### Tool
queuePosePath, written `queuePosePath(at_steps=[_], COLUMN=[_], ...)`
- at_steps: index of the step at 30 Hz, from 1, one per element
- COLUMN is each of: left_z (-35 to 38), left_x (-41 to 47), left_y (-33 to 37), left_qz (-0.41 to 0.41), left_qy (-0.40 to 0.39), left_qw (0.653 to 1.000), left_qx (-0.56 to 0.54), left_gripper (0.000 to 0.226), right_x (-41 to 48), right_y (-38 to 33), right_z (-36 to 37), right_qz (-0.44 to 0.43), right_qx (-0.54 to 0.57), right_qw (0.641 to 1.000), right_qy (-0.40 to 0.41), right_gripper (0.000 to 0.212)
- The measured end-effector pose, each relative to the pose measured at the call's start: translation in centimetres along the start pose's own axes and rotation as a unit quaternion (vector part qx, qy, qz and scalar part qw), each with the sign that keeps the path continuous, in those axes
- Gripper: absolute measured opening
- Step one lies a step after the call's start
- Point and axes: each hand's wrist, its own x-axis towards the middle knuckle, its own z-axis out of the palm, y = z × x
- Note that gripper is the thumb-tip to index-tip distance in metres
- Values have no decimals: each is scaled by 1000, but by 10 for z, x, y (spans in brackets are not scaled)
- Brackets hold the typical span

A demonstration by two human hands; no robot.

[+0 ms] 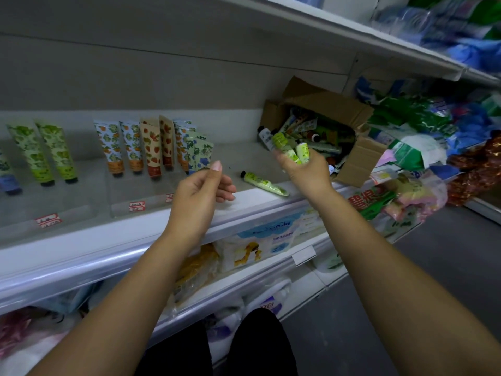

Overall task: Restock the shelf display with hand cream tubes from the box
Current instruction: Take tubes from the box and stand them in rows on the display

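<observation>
Green tubes in hand, between box and display
Head view: the right hand [303, 170] has its grip curled round two green hand cream tubes [288, 148], just in front of the open box [355, 164]. The left hand [202, 191] hangs with its grip loose and empty. A third green tube [264, 183] lies on the shelf [238, 156]. The next move, I judge, is to stand them upright beside the green row [54, 153] at far left

The box [355, 161] sits on the shelf [238, 153] at its right end. Standing tubes [151, 147] line the shelf's left part. 1 loose tube [264, 183] lies near the front edge, between the left hand [200, 185] and the right hand [306, 169], which holds 2 tubes [291, 149] before the box.
</observation>
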Motion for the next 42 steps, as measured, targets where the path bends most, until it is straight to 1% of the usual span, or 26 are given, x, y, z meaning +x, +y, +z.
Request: queuePosePath(at_steps=[2,3,5,6,7,8,9,11,12,14,15,17,19,20,22,25,29,32,35,37,40,42], left_z=[1,3,8,11,15,19,23,30,32,28,25,12,-5,-14,-32,-53,-73,-86,-101,-110,-120,-126], left_x=[-3,-4,-12,-17,-20,-25,-31,-41,-44,-55,-61,-79,-100,-112,-130,-155,-181,-193,-200,-203,-207,-209], left_y=[0,0,3,5,7,10,15,25,28,30,29,22,15,13,7,-2,-6,-3,0,1,4,4], left_qz=[25,45,86,103,115,120,114,56,14,-59,-79,-97,-106,-114,-131,-131,-146,-166,-170,-168,-156,-138], left_qy=[0,-4,-29,-39,-44,-44,-44,-57,-69,-82,-75,-63,-72,-76,-69,-52,-4,29,80,93,97,99], left_qw=[999,997,982,973,969,970,977,995,997,986,981,979,979,977,970,970,970,958,946,941,944,952], left_qx=[28,66,166,204,216,206,172,53,-16,-133,-163,-170,-157,-165,-193,-200,-193,-232,-264,-279,-276,-255], left_gripper=[36,32,26,31,38,44,46,43,44,49,51,45,41,42,45,33,27,28,29,32,33,26], right_x=[-19,-30,-52,-65,-76,-90,-103,-129,-140,-164,-173,-193,-212,-222,-240,-267,-292,-305,-315,-320,-324,-324], right_y=[-3,-8,-19,-24,-28,-33,-35,-39,-40,-38,-36,-31,-26,-23,-20,-19,-24,-29,-33,-36,-41,-44], right_z=[-5,-9,-15,-18,-19,-19,-18,-13,-9,1,4,11,18,22,32,51,75,88,99,105,113,118], right_qz=[-18,-22,-11,4,20,35,48,68,79,106,121,152,173,179,187,210,226,224,206,197,178,163], right_qx=[12,32,88,111,133,159,188,228,242,271,285,311,320,317,299,278,304,321,332,344,355,354], right_qw=[1000,999,996,994,990,985,979,965,957,938,928,909,896,895,903,911,903,898,897,894,892,892], right_qy=[4,3,-12,-21,-35,-50,-68,-112,-137,-187,-206,-232,-254,-258,-247,-218,-201,-203,-206,-207,-217,-228], right_gripper=[58,59,49,45,46,49,52,58,60,64,64,64,65,66,68,73,72,75,66,63,71,77])
